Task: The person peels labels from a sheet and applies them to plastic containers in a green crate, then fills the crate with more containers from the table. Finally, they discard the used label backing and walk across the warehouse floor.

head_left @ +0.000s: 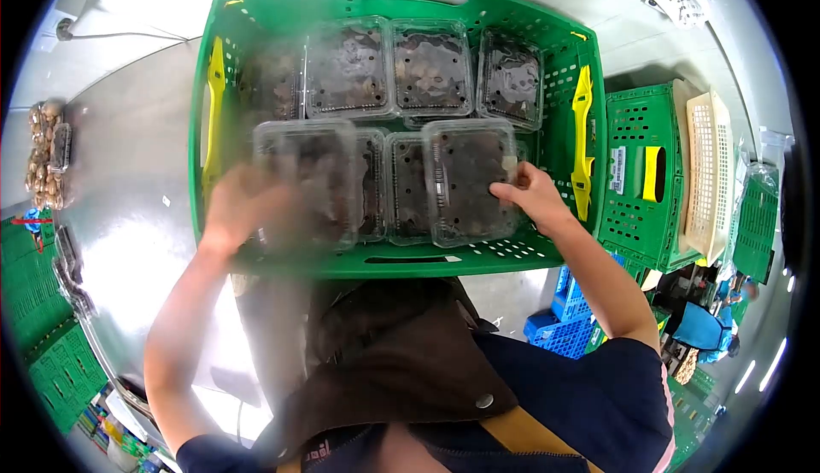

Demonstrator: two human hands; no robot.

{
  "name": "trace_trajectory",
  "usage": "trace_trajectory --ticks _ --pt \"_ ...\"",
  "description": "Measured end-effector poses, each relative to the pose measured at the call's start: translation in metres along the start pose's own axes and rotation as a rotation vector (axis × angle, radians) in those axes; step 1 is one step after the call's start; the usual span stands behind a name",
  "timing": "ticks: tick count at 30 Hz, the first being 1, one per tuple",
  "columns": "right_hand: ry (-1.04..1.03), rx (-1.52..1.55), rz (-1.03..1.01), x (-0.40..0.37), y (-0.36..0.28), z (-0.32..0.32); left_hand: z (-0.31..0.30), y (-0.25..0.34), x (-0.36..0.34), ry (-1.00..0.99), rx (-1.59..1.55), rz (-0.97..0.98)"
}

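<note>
A large green crate (495,261) with yellow handles holds several clear plastic boxes of dark contents. My right hand (540,197) grips the right edge of one clear box (468,184), thumb on top, above the front row. At the left, my left hand (248,207) is at the side of another clear box (312,178); motion blur and a smear on the view hide its fingers. Behind them stands a back row, with one box (348,67) left of the middle and a tilted one (511,78) at the right. Parts of two front boxes show between the held ones.
Stacked green crates (636,178) and a cream basket (709,174) stand at the right. Blue crates (559,332) are lower right, near a person in blue (707,328). On the metal table (128,148) at the left lie packs of round brown items (44,153).
</note>
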State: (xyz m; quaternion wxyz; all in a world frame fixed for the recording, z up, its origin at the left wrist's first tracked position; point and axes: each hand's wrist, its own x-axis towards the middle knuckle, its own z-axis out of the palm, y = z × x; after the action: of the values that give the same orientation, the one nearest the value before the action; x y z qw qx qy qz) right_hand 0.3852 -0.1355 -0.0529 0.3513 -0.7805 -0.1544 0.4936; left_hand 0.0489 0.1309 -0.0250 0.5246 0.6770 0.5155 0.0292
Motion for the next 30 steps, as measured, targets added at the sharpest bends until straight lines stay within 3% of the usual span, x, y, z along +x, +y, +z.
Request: trace_trajectory --ticks 2,5,7,10,13,15,16,18,20,21,22,24,28,29,30 --pt "0.053 -0.017 0.024 -0.006 0.014 -0.019 -0.024 -0.010 -0.008 -0.021 -0.080 -0.034" --pt "0.185 -0.048 0.091 -0.013 0.030 -0.041 -0.031 -0.023 -0.011 0.097 0.291 -0.022" --pt "0.286 -0.127 0.126 -0.019 0.034 -0.047 -0.028 -0.014 -0.014 0.149 0.289 0.021" --pt "0.277 -0.149 0.137 -0.017 0.049 -0.051 -0.024 -0.003 -0.018 0.184 0.415 0.078" --pt "0.189 -0.244 -0.041 -0.004 0.075 -0.052 -0.019 -0.025 -0.019 0.229 0.749 0.229" --pt "0.214 -0.595 -0.185 -0.016 0.053 -0.045 -0.015 -0.042 -0.023 0.225 1.051 0.318" --pt "0.227 -0.772 -0.261 -0.024 0.033 -0.040 -0.009 -0.031 -0.030 0.245 1.197 0.456" --pt "0.174 -0.867 -0.412 -0.036 -0.008 -0.018 0.000 -0.008 -0.034 0.192 1.117 0.548" --pt "0.101 -0.865 -0.637 -0.032 -0.031 0.005 0.014 0.002 -0.036 0.131 1.158 0.436" --pt "0.019 -0.890 -0.706 -0.025 -0.035 0.019 0.014 0.018 -0.031 -0.168 0.989 0.151" --pt "-0.066 -0.915 -0.779 -0.018 -0.035 0.032 0.013 -0.007 -0.028 -0.256 0.961 0.311" --pt "-0.246 -0.979 -0.861 -0.011 -0.039 0.051 0.019 -0.001 -0.029 -0.230 0.877 0.192" --pt "-0.322 -1.030 -0.970 -0.009 -0.060 0.077 0.025 -0.006 -0.033 -0.232 0.745 0.292" --pt "-0.348 -1.048 -1.012 -0.007 -0.065 0.091 0.030 -0.007 -0.035 -0.180 0.833 0.332" --pt "-0.382 -1.063 -1.096 -0.003 -0.067 0.104 0.036 -0.006 -0.036 -0.165 0.830 0.283"
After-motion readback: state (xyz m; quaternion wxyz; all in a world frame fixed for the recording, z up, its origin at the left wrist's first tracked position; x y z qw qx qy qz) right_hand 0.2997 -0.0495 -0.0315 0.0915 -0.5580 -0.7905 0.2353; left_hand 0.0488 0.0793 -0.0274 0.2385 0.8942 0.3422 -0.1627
